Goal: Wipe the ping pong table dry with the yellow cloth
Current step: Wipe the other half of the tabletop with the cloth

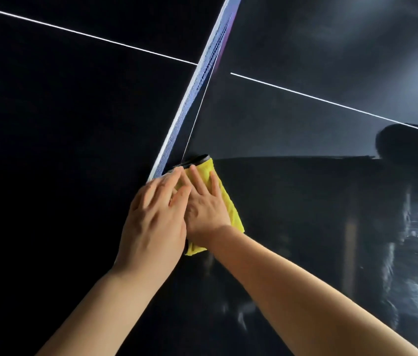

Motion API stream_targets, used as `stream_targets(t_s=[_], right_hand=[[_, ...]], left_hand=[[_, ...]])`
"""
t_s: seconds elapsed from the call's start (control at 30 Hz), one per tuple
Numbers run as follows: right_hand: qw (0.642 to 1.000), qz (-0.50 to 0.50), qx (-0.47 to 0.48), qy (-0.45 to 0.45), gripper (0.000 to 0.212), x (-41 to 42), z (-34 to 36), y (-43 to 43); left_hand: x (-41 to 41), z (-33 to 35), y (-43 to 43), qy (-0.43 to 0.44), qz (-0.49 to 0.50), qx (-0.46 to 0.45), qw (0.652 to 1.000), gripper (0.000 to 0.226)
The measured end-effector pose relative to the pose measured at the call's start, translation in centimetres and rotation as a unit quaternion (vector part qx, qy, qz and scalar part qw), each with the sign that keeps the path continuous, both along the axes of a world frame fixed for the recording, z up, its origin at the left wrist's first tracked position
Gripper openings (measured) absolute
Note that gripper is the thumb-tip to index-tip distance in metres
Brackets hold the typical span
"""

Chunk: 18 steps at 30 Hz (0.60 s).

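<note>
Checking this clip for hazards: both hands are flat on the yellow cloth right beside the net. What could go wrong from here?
1. The soft yellow cloth lies close beside the blue mesh net; a further push from the left hand and right hand could snag or shove it.
2. Shiny wet streaks on the dark glossy table top lie off to the right and might be missed.

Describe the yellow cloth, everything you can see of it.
The yellow cloth looks like soft, nappy microfibre, lying flat as a pad on the dark ping pong table, close beside the net. The left hand and right hand press it with straight fingers, hiding its middle; only its far end, right edge and near corner show. A dark strip sits at its far end.
</note>
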State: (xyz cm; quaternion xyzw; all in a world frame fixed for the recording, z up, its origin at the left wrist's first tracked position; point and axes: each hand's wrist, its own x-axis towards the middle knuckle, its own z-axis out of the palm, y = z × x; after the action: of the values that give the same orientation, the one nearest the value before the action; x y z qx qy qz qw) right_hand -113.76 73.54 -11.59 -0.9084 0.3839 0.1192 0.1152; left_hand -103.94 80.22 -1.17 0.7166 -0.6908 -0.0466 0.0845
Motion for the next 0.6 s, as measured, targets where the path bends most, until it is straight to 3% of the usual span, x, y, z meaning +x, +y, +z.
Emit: stream_targets(t_s=[0.2,0.4,0.6], right_hand=[[1.000,0.019,-0.010,-0.001,0.067,-2.5,0.2,-3.1],[0.987,-0.158,-0.030,-0.018,0.073,-13.1,0.2,-10.2],[0.949,-0.311,-0.046,-0.008,0.070,-25.4,0.2,-14.7]], left_hand=[[-1.5,-0.4,-1.5,-0.028,0.002,0.013,1.000,0.046],[-6.0,-1.7,-4.9,-0.030,-0.014,0.038,0.999,0.050],[-11.8,-3.0,-8.4,-0.009,-0.044,0.043,0.998,0.049]])
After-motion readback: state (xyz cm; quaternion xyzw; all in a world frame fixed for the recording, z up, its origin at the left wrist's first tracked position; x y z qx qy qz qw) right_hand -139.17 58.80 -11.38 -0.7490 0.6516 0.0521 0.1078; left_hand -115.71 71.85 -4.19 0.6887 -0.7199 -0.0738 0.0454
